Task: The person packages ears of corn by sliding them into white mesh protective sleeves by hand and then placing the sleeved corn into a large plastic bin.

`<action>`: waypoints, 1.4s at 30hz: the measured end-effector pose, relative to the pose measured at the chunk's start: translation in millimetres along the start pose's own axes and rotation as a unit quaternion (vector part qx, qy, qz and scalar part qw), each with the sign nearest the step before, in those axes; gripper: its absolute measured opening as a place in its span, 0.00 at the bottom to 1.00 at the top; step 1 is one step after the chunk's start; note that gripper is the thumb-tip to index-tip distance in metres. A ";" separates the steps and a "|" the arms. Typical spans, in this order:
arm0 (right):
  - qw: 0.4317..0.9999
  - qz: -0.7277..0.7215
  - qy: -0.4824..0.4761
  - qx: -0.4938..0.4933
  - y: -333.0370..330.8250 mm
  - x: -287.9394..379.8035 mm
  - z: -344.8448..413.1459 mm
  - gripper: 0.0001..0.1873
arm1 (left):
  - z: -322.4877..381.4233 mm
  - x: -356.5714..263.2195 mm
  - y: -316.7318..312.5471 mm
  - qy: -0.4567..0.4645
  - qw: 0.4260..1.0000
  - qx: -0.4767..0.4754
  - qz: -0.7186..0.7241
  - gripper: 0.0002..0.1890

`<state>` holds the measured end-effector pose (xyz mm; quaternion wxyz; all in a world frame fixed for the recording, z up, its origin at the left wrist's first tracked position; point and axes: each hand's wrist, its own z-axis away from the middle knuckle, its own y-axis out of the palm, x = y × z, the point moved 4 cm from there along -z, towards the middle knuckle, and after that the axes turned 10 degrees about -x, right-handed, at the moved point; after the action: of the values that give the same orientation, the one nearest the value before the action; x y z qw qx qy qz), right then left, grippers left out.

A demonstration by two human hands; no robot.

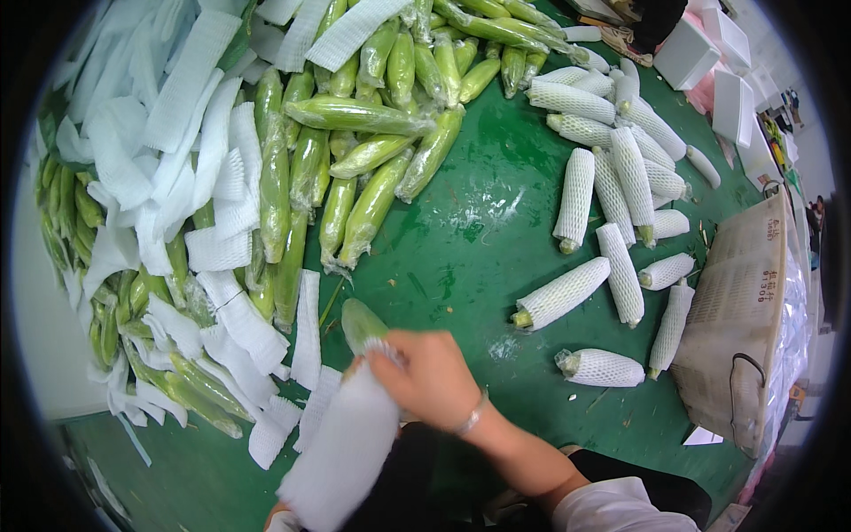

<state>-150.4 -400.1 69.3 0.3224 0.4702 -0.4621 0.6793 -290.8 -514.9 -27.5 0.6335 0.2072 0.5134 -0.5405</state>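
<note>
My right hand [425, 376] closes on the rim of a white foam net sleeve [346, 445], beside an ear of corn in its green husk [362, 324] whose end sticks out past the sleeve. Of my left hand [353, 368] only a bit of skin shows at the sleeve's upper edge, with the wrist at the lower end; the sleeve hides the rest, so its grip is unclear. To the upper left lie film-wrapped corn ears [372, 213] in a heap. Loose white foam sleeves [193, 86] cover the heap's left part. Sleeved ears [565, 292] are scattered on the right.
Everything lies on a green surface [452, 266]. A pale plastic crate [725, 319] with a wire handle stands at the right, with clear plastic beside it. White foam boxes [688, 53] and a person's shoe [625, 45] are at the upper right.
</note>
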 end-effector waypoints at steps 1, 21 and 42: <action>0.999 -0.034 0.009 -0.004 1.8 -6.8 -16.3 0.12 | -4.5 -4.1 6.8 0.003 1.000 0.000 0.030 0.12; 0.675 -0.681 0.284 0.022 27.2 -191.6 -35.5 0.17 | -90.4 -22.5 61.5 0.154 0.988 0.008 -0.001 0.10; 0.775 -0.602 0.190 0.018 73.9 -103.5 -82.3 0.09 | -123.7 -53.2 -31.2 0.079 0.986 -0.022 0.143 0.22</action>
<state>-206.7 -350.8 -62.4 0.7385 0.5197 -0.0020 0.4296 -365.7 -398.9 -19.6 0.6664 0.3067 0.5382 -0.4150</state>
